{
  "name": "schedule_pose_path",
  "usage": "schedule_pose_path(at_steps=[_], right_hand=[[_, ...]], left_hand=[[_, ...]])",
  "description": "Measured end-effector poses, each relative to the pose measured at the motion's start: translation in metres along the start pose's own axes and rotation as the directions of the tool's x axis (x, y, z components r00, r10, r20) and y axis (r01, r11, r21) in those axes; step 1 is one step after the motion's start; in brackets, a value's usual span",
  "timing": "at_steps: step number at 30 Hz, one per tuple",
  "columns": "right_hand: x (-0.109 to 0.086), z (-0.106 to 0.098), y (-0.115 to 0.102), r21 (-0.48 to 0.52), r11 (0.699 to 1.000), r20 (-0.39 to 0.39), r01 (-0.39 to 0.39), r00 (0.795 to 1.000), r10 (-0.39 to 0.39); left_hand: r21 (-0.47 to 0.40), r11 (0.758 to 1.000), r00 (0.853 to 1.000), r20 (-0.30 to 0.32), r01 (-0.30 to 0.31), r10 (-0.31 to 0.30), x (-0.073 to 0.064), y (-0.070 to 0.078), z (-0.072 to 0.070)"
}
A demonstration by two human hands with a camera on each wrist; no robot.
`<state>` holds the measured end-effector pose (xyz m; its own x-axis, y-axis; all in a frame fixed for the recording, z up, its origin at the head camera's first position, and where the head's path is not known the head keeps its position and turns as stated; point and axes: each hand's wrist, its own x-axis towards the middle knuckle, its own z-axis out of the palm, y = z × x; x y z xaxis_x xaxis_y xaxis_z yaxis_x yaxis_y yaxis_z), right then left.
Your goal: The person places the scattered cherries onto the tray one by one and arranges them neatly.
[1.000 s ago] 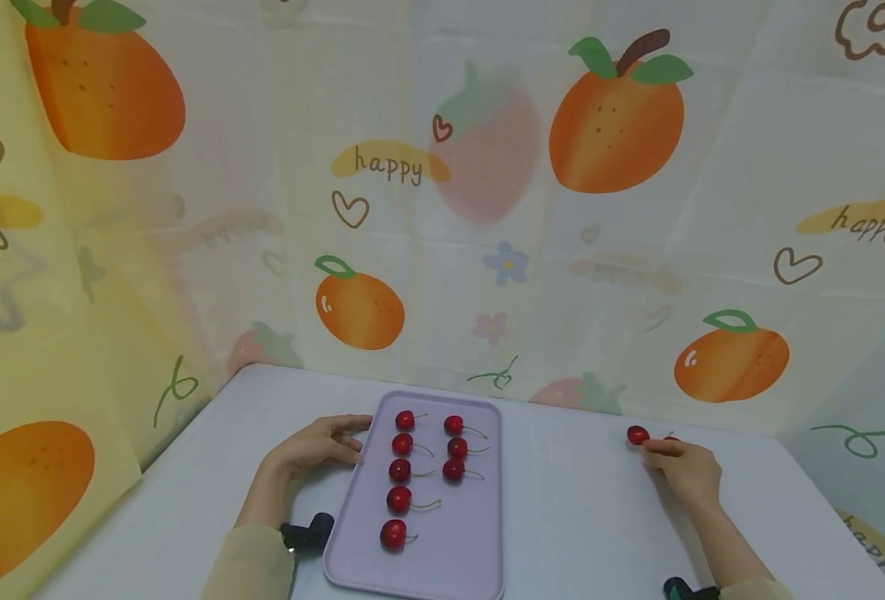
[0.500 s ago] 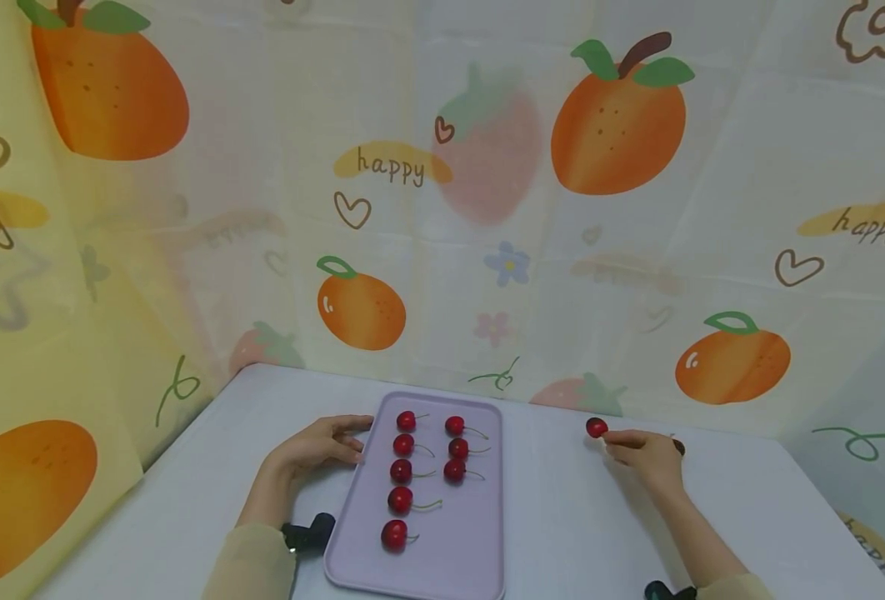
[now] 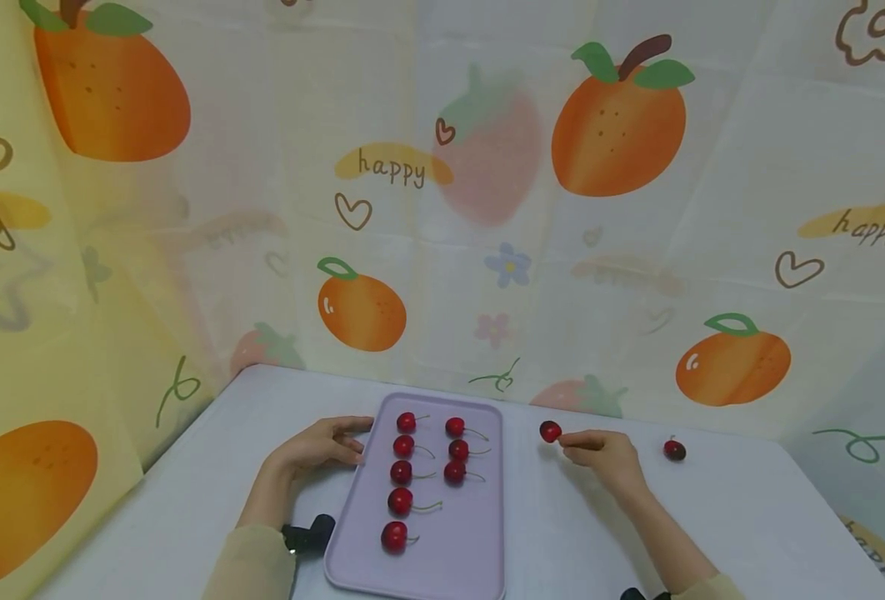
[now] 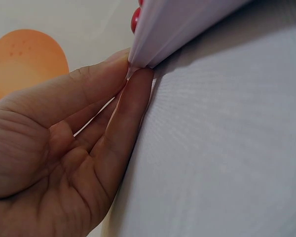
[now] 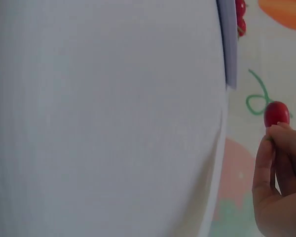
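Note:
A lilac tray [image 3: 472,542] lies on the white table, bearing a left column of several cherries [image 3: 401,501] and a right column of 3, their stems pointing right. My left hand [image 3: 321,445] is at the tray's left side; in the left wrist view its thumb and a finger [image 4: 138,91] pinch the rim. To the right of the tray, my right hand [image 3: 606,460] holds a dark red cherry [image 3: 551,431] between thumb and fingertips at its stem end, raised above the table. The right wrist view shows this cherry [image 5: 277,114] upright over the fingertips.
Another cherry [image 3: 674,449] lies on the table at the far right, behind my right hand. A fruit-printed cloth [image 3: 472,250] hangs behind the table [image 3: 562,533] and along its sides. Dark wrist devices sit at both cuffs.
My right hand has carried the pinched cherry leftward toward the tray, uncovering the other cherry at the right. My left hand and the tray stay where they were.

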<state>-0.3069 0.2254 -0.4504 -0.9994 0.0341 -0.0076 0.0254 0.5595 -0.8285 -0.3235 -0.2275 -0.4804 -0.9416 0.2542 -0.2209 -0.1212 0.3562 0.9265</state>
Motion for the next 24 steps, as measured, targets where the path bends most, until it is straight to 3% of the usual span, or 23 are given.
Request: schedule_pose_path(at_steps=[11, 24], right_hand=[[-0.009, 0.032, -0.023, 0.109, 0.989, 0.103, 0.103, 0.988, -0.115], [-0.026, 0.063, -0.049, 0.119, 0.965, 0.295, 0.233, 0.92, -0.259]], left_hand=[[0.005, 1.0, 1.0, -0.005, -0.001, 0.001, -0.001, 0.001, 0.0], [0.001, 0.999, 0.997, 0.054, -0.049, 0.049, -0.002, 0.0, -0.003]])
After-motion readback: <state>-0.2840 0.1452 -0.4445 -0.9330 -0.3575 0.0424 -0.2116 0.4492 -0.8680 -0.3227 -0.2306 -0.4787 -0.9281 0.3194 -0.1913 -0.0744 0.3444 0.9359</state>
